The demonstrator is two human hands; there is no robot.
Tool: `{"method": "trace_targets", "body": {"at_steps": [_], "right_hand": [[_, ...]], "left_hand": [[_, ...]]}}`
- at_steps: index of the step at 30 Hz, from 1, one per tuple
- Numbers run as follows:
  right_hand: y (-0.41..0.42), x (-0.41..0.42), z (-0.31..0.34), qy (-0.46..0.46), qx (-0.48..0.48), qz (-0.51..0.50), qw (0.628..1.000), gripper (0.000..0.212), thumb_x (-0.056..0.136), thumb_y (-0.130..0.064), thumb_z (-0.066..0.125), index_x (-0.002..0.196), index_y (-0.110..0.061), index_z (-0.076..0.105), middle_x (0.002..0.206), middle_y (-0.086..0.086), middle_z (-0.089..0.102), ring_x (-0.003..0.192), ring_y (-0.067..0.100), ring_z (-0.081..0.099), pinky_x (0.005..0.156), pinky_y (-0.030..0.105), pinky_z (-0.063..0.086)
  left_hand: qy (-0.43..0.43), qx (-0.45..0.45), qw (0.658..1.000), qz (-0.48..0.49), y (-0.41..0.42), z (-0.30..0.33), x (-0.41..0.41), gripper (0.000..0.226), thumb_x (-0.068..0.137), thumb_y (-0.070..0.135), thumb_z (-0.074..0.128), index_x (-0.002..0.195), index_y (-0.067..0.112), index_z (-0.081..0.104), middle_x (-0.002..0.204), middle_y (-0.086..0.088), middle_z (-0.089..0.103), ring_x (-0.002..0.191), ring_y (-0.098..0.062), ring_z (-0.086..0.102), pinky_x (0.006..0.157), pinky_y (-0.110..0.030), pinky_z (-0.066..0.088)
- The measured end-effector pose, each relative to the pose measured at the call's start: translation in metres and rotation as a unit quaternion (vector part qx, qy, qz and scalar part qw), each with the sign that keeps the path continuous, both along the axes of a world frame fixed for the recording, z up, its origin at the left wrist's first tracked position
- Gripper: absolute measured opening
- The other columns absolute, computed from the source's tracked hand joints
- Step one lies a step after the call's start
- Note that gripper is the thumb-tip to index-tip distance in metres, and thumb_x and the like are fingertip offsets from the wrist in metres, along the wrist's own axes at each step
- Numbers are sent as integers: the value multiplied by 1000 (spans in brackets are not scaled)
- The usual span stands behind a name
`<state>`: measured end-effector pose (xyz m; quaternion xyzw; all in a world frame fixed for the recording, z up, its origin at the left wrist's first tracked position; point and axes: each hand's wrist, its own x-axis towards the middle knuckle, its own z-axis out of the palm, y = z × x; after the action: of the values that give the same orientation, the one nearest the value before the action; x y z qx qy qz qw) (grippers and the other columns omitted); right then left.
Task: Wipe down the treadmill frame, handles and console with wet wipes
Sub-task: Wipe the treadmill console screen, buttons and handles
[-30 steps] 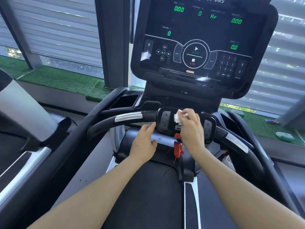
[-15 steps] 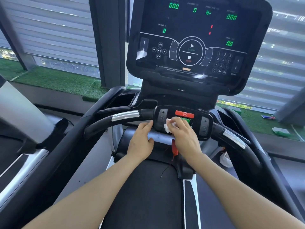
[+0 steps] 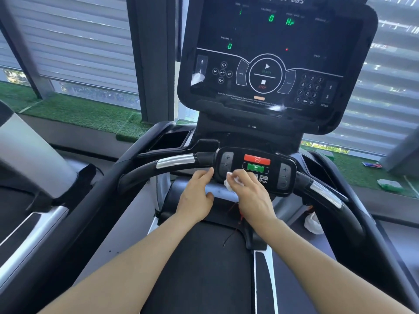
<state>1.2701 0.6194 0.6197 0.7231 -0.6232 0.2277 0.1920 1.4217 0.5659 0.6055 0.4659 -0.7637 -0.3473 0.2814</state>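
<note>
Two bare hands are seen from the head camera at the treadmill's handlebar control panel (image 3: 256,171). A crumpled white wet wipe (image 3: 231,182) is pinched under the curled fingers of the right hand (image 3: 251,196) and pressed against the panel's lower left part, below the red stop button (image 3: 257,159) and green button (image 3: 255,168). The left hand (image 3: 197,198) is laid against the grey crossbar (image 3: 221,192) just beneath the panel, fingers loosely extended and holding nothing, the fingertips near the left handle (image 3: 163,165). Above, the lit console (image 3: 272,62) is shown with green digits. A crumpled white bag (image 3: 314,223) is visible beside the right handle (image 3: 328,198).
</note>
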Motion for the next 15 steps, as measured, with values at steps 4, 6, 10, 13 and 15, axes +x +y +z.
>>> {"method": "trace_targets", "body": {"at_steps": [4,6,10,13,15], "right_hand": [[-20,22,1,31,-23,12,999,35,57,5,80,89,-2,70,82,5,62,65,20,57,47,20,34],[-25,26,2,45,-44,15,998,17,65,1,71,80,-5,70,74,3,58,59,18,54,45,20,32],[-7,4,1,52,-63,13,997,34,80,-7,36,72,-9,69,68,1,56,57,18,53,44,22,36],[-3,-3,-2,54,-90,0,994,26,80,2,46,67,-8,67,66,2,54,54,18,51,45,24,39],[-12,6,-3,51,-92,0,994,15,71,4,68,64,-9,64,65,2,53,53,18,49,45,25,39]], "left_hand": [[24,27,999,-19,-5,-1,4,64,88,-2,48,145,24,36,135,12,41,104,-3,48,85,-14,37],[36,37,998,-22,-8,0,6,62,88,-3,48,144,22,39,135,9,42,111,-4,47,91,-14,36],[47,43,998,-10,-10,1,6,59,88,-4,50,142,18,41,120,7,44,112,-10,47,92,-14,34],[51,42,998,-3,-10,3,5,56,88,-2,50,141,17,42,118,9,43,106,-4,45,87,-9,31],[56,50,997,-1,-10,5,4,55,88,-2,51,140,16,44,123,7,46,108,-4,45,90,-10,33]]}}
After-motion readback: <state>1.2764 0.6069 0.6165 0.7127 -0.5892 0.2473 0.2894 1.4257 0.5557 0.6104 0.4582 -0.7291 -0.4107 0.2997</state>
